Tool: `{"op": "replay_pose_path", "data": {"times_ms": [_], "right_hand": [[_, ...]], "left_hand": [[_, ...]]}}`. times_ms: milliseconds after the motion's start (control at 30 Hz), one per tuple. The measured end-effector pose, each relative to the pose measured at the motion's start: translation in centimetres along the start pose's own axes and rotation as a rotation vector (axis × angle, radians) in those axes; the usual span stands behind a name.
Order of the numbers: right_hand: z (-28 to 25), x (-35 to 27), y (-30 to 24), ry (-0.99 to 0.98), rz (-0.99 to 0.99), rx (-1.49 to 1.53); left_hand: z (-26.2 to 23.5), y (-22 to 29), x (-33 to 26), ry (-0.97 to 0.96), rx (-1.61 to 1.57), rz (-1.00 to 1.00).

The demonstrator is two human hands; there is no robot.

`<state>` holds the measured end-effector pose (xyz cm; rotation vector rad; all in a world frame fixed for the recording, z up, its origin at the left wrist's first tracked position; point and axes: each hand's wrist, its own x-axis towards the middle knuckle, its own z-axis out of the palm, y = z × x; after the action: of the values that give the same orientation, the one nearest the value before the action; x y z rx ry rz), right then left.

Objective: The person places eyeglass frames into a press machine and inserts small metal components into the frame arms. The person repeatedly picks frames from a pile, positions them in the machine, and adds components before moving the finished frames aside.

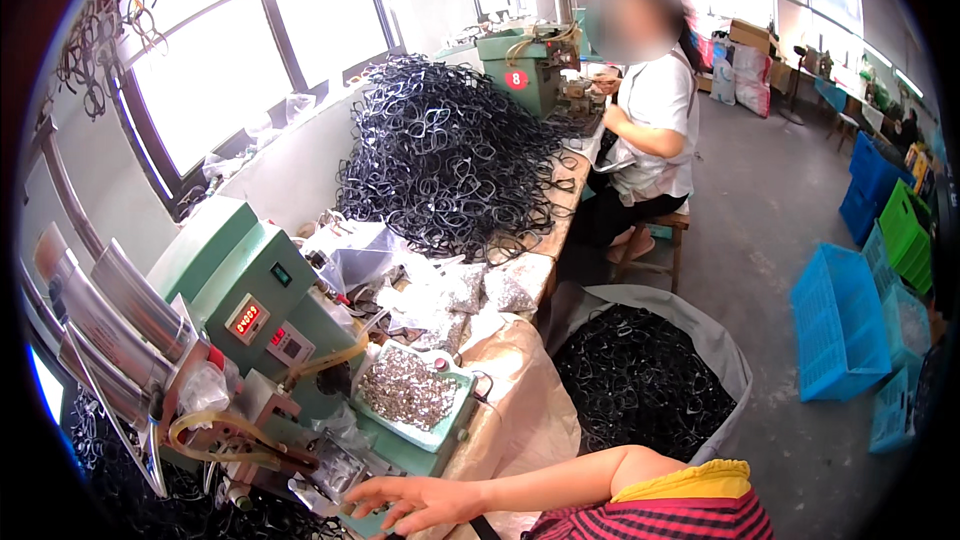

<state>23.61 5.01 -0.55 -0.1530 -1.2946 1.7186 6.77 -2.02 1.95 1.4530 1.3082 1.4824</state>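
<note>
A: Where's the action, quick?

B: At the metal fixture (338, 472), low on the front of the green machine (225, 260). R hand (422, 502) is right by it, fingers loosely spread, nothing visibly gripped.

A: Touching it?

B: Can't say for sure; fingertips are tiny & close to the edge of what I can see. L hand's out of sight, so no idea re: its grip.

A: How'd you handle it well?

B: IMO light fingertips, coming in from the side, clear of any bits that might move. Mind the yellowish tubing (232, 420) too: it loops near the fixture & could snag.

A: And those small metal parts (400, 388)?

B: In the tray (436, 434), just beyond the hand. Forearm should clear its rim, or parts might spill.

A: Farther out?

B: Clear bags (508, 290) on the counter (572, 178), then a big heap of dark eyeglass frames (440, 140). Lined sack (735, 365) of dark stuff on the floor, prob. more frames. Co-worker (655, 105) seated farther along.
</note>
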Motion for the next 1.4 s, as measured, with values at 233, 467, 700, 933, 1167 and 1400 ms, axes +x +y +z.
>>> {"op": "replay_pose_path", "data": {"times_ms": [233, 467, 700, 933, 1167, 1400], "right_hand": [[-1.3, -2.4, -0.8, 0.15, -0.021, -0.113], [-0.6, -2.7, 0.1, 0.171, 0.026, -0.17], [1.1, -1.6, -1.5, -0.034, -0.068, -0.077], [3.2, -0.5, -0.2, 0.117, -0.316, 0.055], [3.2, -1.9, 0.2, 0.22, -0.236, -0.054], [2.7, -1.2, -1.6, 0.008, -0.635, -0.854]], "left_hand": [[2.2, 0.4, 1.7, -0.108, 0.001, -0.058], [3.3, -3.2, 0.8, -0.307, 0.034, 0.124], [3.6, -0.5, 2.0, -0.174, -0.173, -0.026], [4.8, -1.1, 2.3, 0.086, 0.205, 0.451], [4.2, 1.2, 4.3, -0.117, 0.415, 0.84], [4.1, 1.5, 5.2, -0.311, 0.339, 0.712]]}}
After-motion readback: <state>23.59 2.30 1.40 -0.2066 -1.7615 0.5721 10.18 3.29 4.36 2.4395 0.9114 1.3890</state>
